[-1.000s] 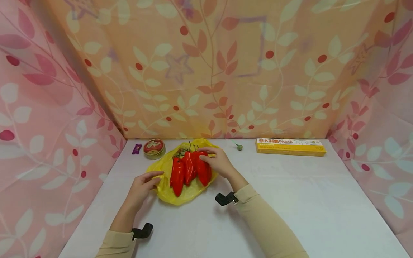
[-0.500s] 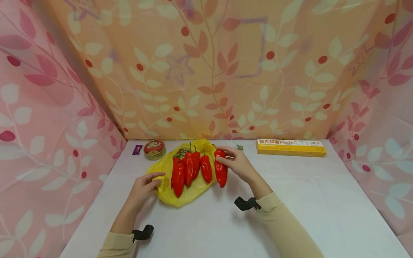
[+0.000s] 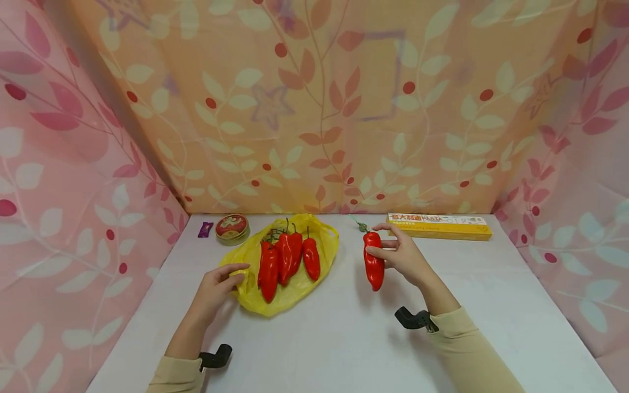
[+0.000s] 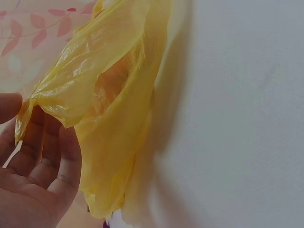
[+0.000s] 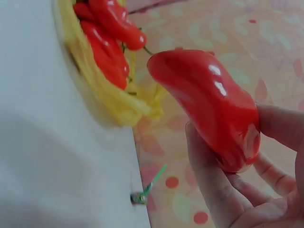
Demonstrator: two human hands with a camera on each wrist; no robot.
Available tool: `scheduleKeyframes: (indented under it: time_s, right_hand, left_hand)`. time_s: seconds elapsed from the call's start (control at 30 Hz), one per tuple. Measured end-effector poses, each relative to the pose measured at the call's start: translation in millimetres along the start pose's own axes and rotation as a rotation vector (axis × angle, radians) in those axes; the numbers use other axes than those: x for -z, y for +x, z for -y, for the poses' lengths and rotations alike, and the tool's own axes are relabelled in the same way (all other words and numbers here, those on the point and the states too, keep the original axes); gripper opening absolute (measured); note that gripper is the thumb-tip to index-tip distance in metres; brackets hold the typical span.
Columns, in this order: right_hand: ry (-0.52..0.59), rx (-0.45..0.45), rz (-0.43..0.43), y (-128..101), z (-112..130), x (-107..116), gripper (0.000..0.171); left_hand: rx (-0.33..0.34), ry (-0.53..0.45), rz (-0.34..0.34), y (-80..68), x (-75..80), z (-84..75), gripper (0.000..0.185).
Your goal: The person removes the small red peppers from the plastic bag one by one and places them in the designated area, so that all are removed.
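Note:
In the head view my right hand (image 3: 407,260) holds a long red pepper (image 3: 374,265) above the table, right of the yellow plastic bag (image 3: 275,308). The right wrist view shows that pepper (image 5: 204,102) between thumb and fingers. My left hand (image 3: 216,288) is at the bag's left edge; in the left wrist view its thumb and fingers pinch a gathered corner of the bag (image 4: 114,156). Several more red peppers (image 3: 289,256) lie on the spread bag, with green stems toward the back. One pepper (image 3: 311,258) lies a little apart at the bag's right side.
At the back left stand a round red-lidded tin (image 3: 232,228) and a small purple-wrapped sweet (image 3: 205,229). A lollipop (image 3: 362,227) with a green stick lies behind the held pepper. A yellow pasta box (image 3: 439,228) lies along the back right, against the patterned cloth.
My right hand has lifted one red pepper off the bag and carried it rightward over the bare table. The left hand has stayed at the bag's edge.

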State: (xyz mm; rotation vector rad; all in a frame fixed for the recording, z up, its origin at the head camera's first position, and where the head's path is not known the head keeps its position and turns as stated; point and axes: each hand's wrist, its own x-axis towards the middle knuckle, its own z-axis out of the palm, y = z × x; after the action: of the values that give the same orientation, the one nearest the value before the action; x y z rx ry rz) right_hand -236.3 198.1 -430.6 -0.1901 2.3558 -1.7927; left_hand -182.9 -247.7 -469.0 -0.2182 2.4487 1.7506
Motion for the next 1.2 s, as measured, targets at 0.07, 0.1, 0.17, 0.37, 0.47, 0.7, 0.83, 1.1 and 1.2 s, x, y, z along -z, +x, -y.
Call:
scheduleKeyframes:
  time_s: [0.07, 0.1, 0.17, 0.37, 0.47, 0.7, 0.83, 1.1, 1.2]
  right_hand:
    - [-0.028, -0.006, -0.021, -5, -3, 10, 0.064]
    - [-0.043, -0.006, -0.027, -7, -6, 14, 0.064]
    - [-0.077, -0.004, -0.031, -12, -10, 25, 0.063]
    - [-0.195, -0.026, -0.076, -28, -22, 55, 0.064]
    - [-0.232, -0.038, -0.095, -36, -25, 68, 0.067]
    - [-0.318, -0.066, -0.131, -49, -33, 94, 0.071]
    - [-0.371, -0.096, -0.138, -57, -41, 108, 0.074]
    - [-0.411, -0.149, -0.152, -71, -61, 126, 0.075]
    - [-0.441, -0.157, -0.149, -72, -67, 132, 0.075]
  left_hand:
    - [0.0, 0.001, -0.003, -0.6, 0.3, -0.3, 0.036]
    - [0.0, 0.001, -0.003, -1.0, 0.5, -0.1, 0.037]
    - [0.007, -0.003, -0.006, -1.5, 0.8, 0.0, 0.037]
    - [0.018, -0.009, 0.003, -0.9, 1.2, 1.1, 0.038]
    - [0.02, -0.013, 0.005, -0.9, 1.2, 0.6, 0.038]
    - [0.012, 0.0, 0.006, -2.2, 0.0, -0.4, 0.038]
    - [0.015, -0.005, 0.0, -2.4, -1.1, 0.8, 0.037]
    - [0.018, -0.021, 0.006, -1.4, -1.6, 4.7, 0.039]
    - [0.013, -0.023, 0.001, -1.2, -0.9, 5.7, 0.039]
